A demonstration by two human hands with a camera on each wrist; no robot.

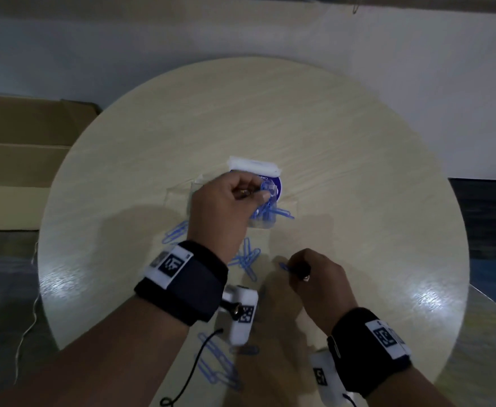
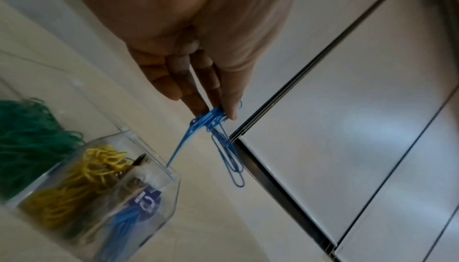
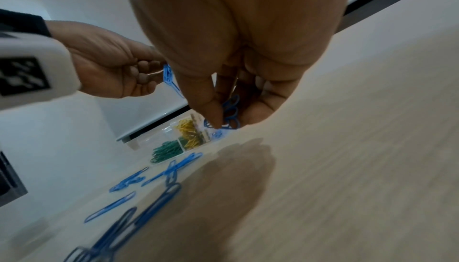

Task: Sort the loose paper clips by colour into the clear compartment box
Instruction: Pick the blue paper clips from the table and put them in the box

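My left hand (image 1: 258,195) hovers over the clear compartment box (image 2: 171,178) and pinches a bunch of blue paper clips (image 2: 213,121) that dangle above the end compartment. That compartment holds blue clips (image 2: 124,227); its neighbours hold yellow clips (image 2: 82,176) and green clips (image 2: 29,132). In the head view the hand hides most of the box. Nearer to me, my right hand (image 3: 228,121) sits low over the table, fingers curled round several blue clips (image 3: 231,113). More loose blue clips (image 1: 246,258) lie between the two hands.
The round wooden table (image 1: 329,142) carries further blue clips at the left (image 1: 176,232) and near its front edge (image 1: 217,362). A white lid with a blue round label (image 1: 252,165) lies behind the box. A cardboard carton (image 1: 20,160) stands off the table's left.
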